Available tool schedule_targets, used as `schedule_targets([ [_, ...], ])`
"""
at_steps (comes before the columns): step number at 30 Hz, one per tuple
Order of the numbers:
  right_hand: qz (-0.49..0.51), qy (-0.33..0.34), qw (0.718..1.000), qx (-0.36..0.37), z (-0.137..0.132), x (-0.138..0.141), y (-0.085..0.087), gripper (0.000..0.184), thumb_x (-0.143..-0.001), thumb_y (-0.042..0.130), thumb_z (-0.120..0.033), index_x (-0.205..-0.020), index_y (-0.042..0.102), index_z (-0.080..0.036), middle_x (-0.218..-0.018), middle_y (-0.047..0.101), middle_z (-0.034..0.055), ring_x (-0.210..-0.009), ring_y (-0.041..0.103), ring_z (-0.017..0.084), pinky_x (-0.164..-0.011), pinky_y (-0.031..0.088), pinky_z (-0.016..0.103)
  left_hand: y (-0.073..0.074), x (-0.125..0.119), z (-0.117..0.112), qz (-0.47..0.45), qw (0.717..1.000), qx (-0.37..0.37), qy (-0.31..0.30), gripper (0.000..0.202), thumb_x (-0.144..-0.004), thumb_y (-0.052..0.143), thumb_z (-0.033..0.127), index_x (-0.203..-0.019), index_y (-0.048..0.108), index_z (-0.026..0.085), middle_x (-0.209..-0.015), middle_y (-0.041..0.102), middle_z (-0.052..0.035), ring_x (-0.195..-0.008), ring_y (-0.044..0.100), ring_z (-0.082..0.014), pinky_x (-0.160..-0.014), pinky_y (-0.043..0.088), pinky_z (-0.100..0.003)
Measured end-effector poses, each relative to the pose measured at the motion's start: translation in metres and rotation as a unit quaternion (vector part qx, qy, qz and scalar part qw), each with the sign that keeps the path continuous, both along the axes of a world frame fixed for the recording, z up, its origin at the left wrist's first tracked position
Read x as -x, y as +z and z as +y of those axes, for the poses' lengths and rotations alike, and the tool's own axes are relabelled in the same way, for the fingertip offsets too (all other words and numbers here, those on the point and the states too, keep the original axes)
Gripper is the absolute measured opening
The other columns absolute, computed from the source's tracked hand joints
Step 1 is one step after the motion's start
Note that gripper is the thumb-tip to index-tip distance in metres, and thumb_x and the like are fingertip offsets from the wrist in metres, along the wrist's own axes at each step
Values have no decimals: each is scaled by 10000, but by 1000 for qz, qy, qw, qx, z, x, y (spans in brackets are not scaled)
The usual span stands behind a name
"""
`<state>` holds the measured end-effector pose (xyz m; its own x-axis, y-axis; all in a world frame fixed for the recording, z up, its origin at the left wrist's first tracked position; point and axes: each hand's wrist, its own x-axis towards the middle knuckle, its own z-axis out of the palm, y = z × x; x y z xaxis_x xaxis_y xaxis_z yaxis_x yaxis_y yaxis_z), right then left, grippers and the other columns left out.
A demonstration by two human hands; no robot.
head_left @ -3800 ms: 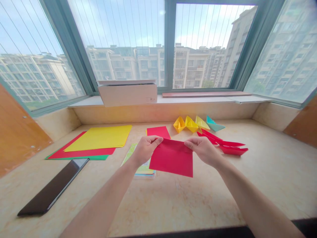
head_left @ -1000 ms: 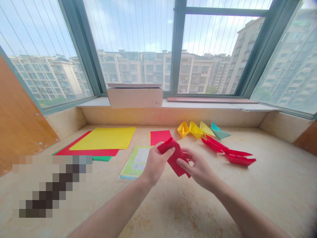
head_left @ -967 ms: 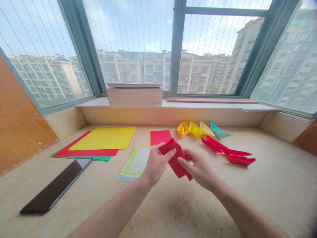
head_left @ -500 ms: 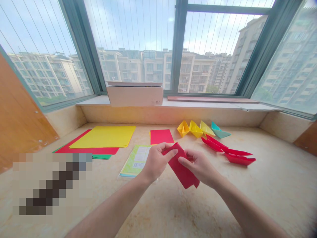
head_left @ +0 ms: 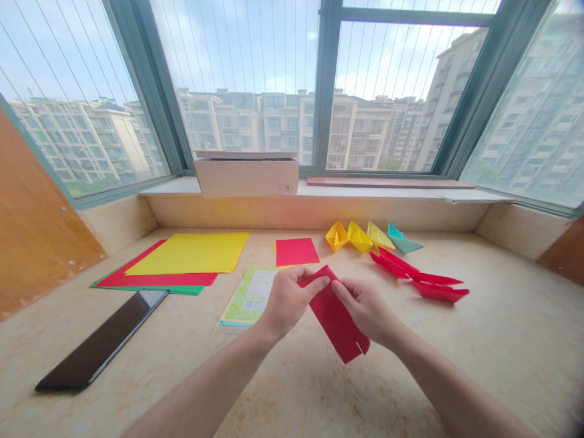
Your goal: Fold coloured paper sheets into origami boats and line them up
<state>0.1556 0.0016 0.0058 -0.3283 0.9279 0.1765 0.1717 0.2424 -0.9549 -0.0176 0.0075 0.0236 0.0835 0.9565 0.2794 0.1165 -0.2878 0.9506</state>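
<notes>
Above the marbled counter point(head_left: 511, 347), a folded red paper point(head_left: 340, 322) slants down toward the right, a narrow strip with straight long sides and a slim pale slit at its lower end. Closed on its upper part from either side, the left hand point(head_left: 289, 298) and the right hand point(head_left: 368, 307) pinch it, forearms angled inward, thumbs on top with their tips just beside each other.

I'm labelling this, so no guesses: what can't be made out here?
In the head view:
Far side of the held red paper: turned away from the camera.
Right side of the green packet: covered by the left hand; its print is too small.
Contents of the white box: mostly hidden by its front wall.
</notes>
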Motion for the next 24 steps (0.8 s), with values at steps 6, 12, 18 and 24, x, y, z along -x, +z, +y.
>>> schedule_targets([
  [6, 4, -23, 1000, 3, 1, -3, 5, 449, -951, 505, -541, -775, 688, -170, -626, 641, 20, -516, 527, 144, -455, 340, 241, -2, 0, 3, -65, 994, 49, -69, 221, -817, 740, 337, -959, 773, 171, -915, 790, -78, -797, 730, -218, -714, 555, -270],
  [12, -35, -59, 997, -24, 5, -5, 1, 436, -931, 540, -540, -745, 667, -167, -616, 621, 23, -541, 543, 160, -457, 344, 250, -2, -1, 3, -54, 996, 26, -64, 207, -827, 734, 330, -949, 771, 167, -902, 788, -75, -800, 728, -215, -709, 549, -259],
  [18, -49, -62, 996, -41, 5, -5, -3, 405, -916, 574, -533, -780, 667, -162, -664, 649, 32, -587, 580, 168, -472, 369, 244, -5, 1, 5, -29, 999, 6, -33, 180, -808, 748, 328, -874, 748, 160, -817, 773, -51, -767, 712, -200, -672, 526, -244],
  [24, -28, 15, 999, 44, 9, -7, -3, 283, -845, 697, -433, -943, 706, -167, -817, 731, 44, -663, 641, 177, -529, 439, 240, -3, 6, 9, -2, 1000, -8, -13, 216, -833, 716, 359, -881, 714, 149, -829, 761, -44, -762, 692, -183, -681, 513, -243],
])
